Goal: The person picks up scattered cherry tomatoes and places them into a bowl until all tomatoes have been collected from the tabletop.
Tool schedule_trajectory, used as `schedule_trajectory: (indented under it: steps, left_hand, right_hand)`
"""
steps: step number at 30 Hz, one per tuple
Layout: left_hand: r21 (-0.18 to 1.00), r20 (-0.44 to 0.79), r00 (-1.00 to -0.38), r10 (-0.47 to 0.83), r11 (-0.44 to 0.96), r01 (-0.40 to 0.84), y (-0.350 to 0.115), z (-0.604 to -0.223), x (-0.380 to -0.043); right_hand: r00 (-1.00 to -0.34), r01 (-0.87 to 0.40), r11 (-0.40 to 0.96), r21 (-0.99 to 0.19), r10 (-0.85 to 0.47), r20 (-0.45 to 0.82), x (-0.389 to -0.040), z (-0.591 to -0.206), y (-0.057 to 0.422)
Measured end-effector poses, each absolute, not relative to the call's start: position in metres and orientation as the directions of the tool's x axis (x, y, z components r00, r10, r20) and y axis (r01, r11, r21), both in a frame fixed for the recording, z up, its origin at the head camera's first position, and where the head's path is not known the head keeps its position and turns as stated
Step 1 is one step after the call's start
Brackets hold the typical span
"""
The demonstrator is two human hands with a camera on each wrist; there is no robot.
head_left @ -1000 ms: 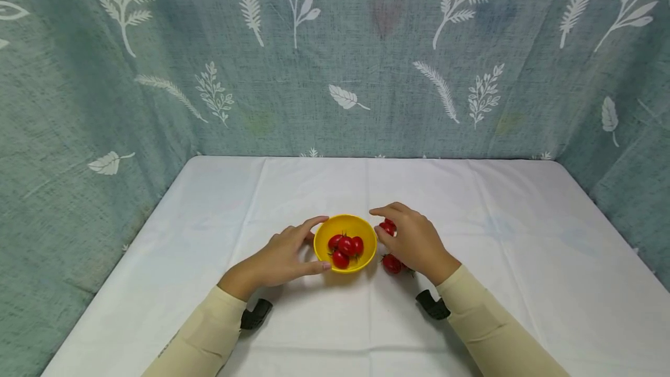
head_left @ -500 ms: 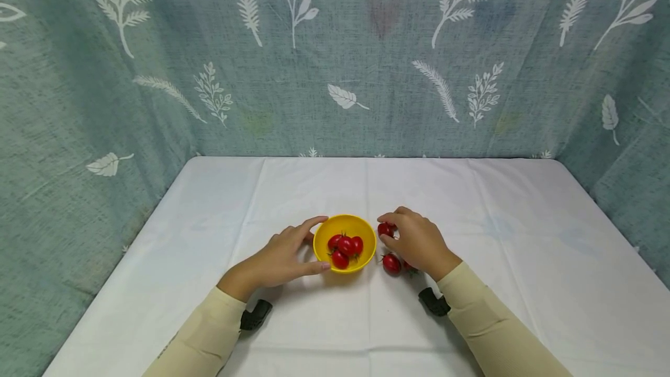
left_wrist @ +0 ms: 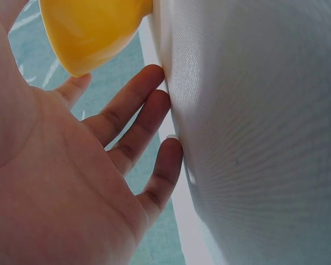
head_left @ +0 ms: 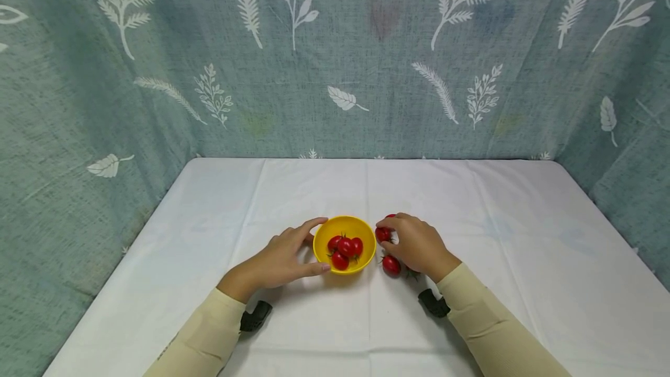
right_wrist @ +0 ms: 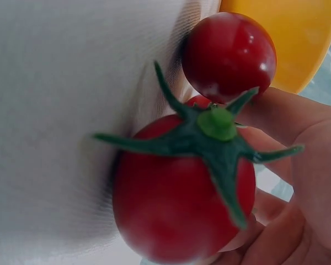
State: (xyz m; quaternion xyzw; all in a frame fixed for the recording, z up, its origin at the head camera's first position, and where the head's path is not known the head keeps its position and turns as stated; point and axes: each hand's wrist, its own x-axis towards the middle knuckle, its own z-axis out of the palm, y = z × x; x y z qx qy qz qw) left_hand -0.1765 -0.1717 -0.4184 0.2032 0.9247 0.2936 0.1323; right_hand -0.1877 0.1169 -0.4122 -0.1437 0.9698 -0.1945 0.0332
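A yellow bowl [head_left: 345,223] holds several red cherry tomatoes [head_left: 346,246] with green stems. My left hand [head_left: 277,258] holds it from the left, index fingertip at the far rim and thumb at the near rim. In the left wrist view the other fingers [left_wrist: 133,102] spread beside the bowl [left_wrist: 94,33], over the cloth. Right of the bowl, my right hand [head_left: 419,243] has thumb and index finger around a cherry tomato [head_left: 382,234]. A large tomato [right_wrist: 182,193] with a green calyx hides part of that grip in the right wrist view.
Another cherry tomato [head_left: 391,265] lies close below the right hand, with one more partly hidden beside it. A red tomato edge [head_left: 390,215] shows behind the right fingers. White cloth [head_left: 262,191] covers the table; a patterned green curtain [head_left: 335,127] hangs behind and at the sides.
My right hand has come slightly nearer, its fingers closing around a tomato that has shifted toward me. Another tomato now shows behind it. The left hand and bowl stay put.
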Motion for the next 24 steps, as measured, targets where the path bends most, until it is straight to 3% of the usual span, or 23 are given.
schedule_trajectory:
  steps: [11, 24]
  left_hand:
    - [0.591, -0.118, -0.884, 0.453, 0.747, 0.304, -0.172, -0.4192, -0.1766]
    - [0.586, -0.127, -0.888, 0.441, 0.756, 0.292, -0.1709, -0.4183, -0.1755]
  right_hand:
    - [-0.962, -0.223, 0.894, -0.388, -0.266, -0.059, -0.1883, -0.4121, 0.1167]
    - [-0.961, -0.25, 0.893, -0.373, -0.277, -0.018, -0.187, -0.4126, 0.1165]
